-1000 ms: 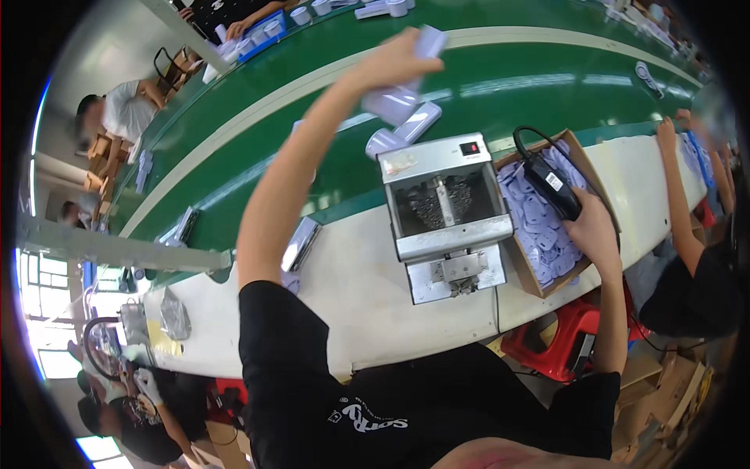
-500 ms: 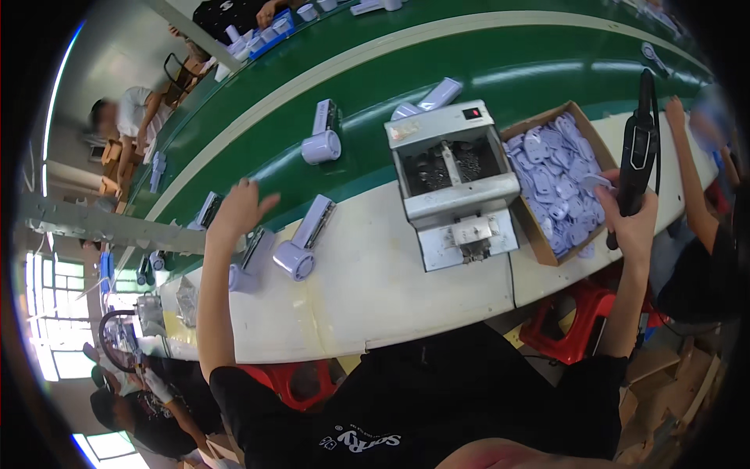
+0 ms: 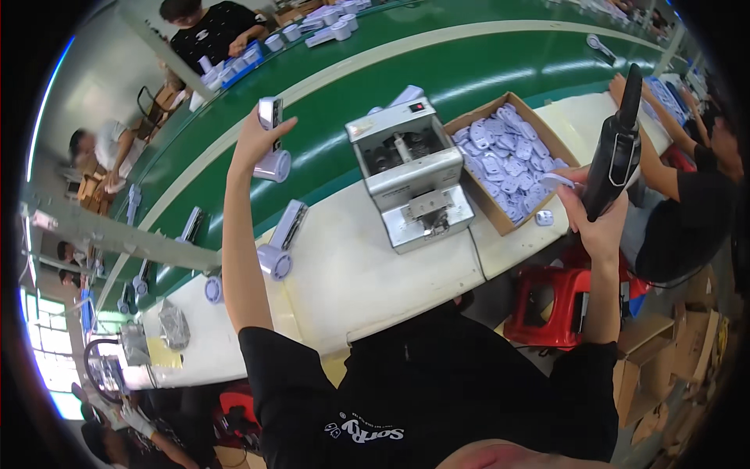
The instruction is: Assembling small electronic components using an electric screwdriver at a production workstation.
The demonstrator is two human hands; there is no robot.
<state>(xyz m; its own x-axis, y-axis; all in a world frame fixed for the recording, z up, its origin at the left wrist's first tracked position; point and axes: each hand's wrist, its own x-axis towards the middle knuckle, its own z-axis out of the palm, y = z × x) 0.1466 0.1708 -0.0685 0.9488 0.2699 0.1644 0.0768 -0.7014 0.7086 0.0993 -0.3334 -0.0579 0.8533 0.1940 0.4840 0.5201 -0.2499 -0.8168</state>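
My left hand (image 3: pixel 256 139) reaches over the green conveyor belt, its thumb stretched out across the handle of a lavender appliance housing (image 3: pixel 273 166) with a round head. The other fingers are partly hidden, and no firm grip shows. My right hand (image 3: pixel 598 222) is closed around a black electric screwdriver (image 3: pixel 613 160), held upright. Between its thumb and fingers sits a small lavender cover piece (image 3: pixel 556 180). A cardboard box (image 3: pixel 502 222) full of similar covers (image 3: pixel 512 160) lies just left of that hand. Another housing (image 3: pixel 276 262) rests on the white table edge before me.
A metal screw feeder (image 3: pixel 412 178) stands mid-table, with a housing (image 3: pixel 406 95) behind it. A loose cover (image 3: pixel 544 218) lies by the box. More housings (image 3: pixel 191 224) are at left. A grey post (image 3: pixel 117 227) crosses the left side. A red stool (image 3: pixel 547 305) stands below; co-workers sit around.
My left hand has moved forward from the table edge to the housing on the belt. My right hand still holds the screwdriver and cover piece. The whole view has shifted.
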